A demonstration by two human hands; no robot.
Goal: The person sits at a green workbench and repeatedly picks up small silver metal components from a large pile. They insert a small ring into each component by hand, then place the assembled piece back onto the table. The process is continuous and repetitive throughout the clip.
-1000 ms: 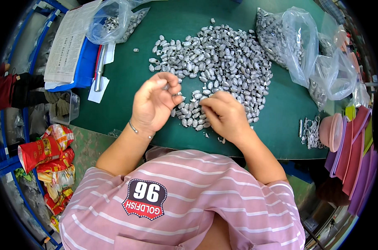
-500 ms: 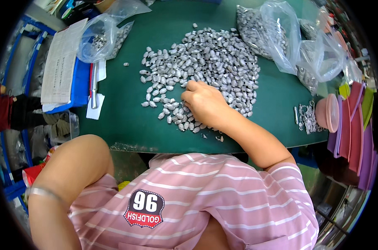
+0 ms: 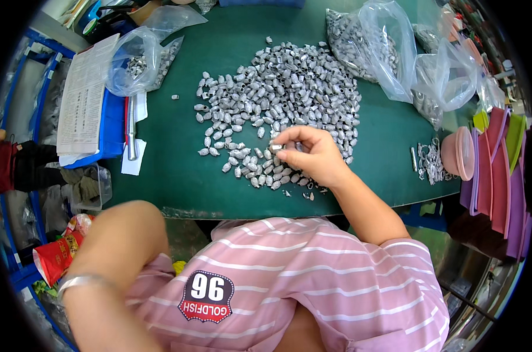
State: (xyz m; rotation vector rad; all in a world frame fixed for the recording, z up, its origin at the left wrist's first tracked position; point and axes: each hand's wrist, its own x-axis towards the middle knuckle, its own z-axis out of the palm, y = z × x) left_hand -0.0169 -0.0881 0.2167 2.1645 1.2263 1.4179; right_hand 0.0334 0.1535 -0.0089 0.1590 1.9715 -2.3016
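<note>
Between the thumb and fingertips of my right hand (image 3: pixel 313 155) a small silvery metal bead (image 3: pixel 276 148) is pinched, one end showing. The hand is held over the near part of a big heap of like beads (image 3: pixel 289 88), spread on a green tabletop (image 3: pixel 166 152). Several of the beads show open ends. Loose beads (image 3: pixel 219 138) lie scattered along the heap's left and near sides. My left arm (image 3: pixel 113 240), with a silver bracelet, is bent at the lower left and runs off the lower edge, so its fingers do not show.
Clear bags of metal pieces stand at the back right (image 3: pixel 360 44) and back left (image 3: pixel 154 61). A blue tray (image 3: pixel 113 123) with a printed sheet lies at the left. Near the right edge are small silvery clasps (image 3: pixel 433 161), a pink tub (image 3: pixel 458 154) and coloured folders (image 3: pixel 495 170).
My right hand has drawn back from the heap toward me and slightly right, and a bead now shows in its fingertips. My left forearm has swung a little to the right.
</note>
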